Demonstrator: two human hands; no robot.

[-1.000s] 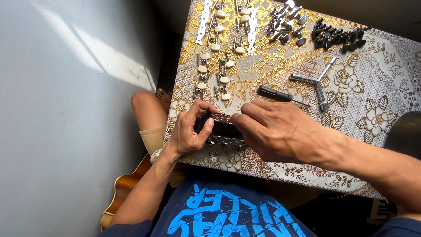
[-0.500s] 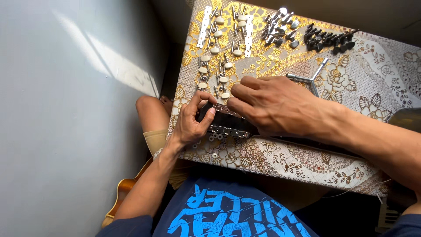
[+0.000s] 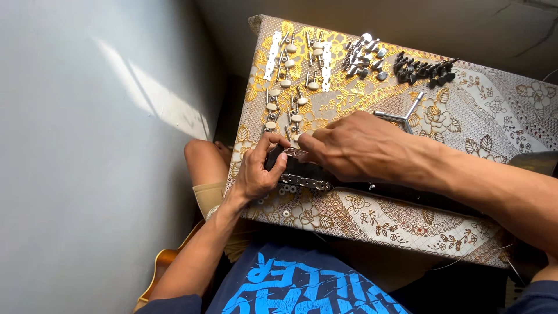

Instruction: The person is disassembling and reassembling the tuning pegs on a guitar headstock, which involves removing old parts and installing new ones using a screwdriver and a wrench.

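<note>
My left hand [image 3: 258, 171] grips the end of a dark guitar headstock [image 3: 302, 174] that lies along the near edge of the table; a row of metal tuner posts shows on its side. My right hand [image 3: 360, 145] rests over the headstock from the right, fingertips pinched on a small cream-knobbed tuning peg [image 3: 297, 138] at its top edge. The right forearm hides most of the dark neck behind it.
The table wears a gold and white floral cloth [image 3: 465, 116]. Rows of cream-knobbed tuning pegs [image 3: 290, 81], a chrome peg pile [image 3: 363, 55], black pegs [image 3: 421, 70] and a three-armed metal wrench [image 3: 404, 113] lie on it. A grey wall stands left; an orange guitar body [image 3: 163, 267] below.
My right hand has shifted left and up along the headstock, covering the dark-handled tool seen earlier. The left hand keeps its grip on the headstock end.
</note>
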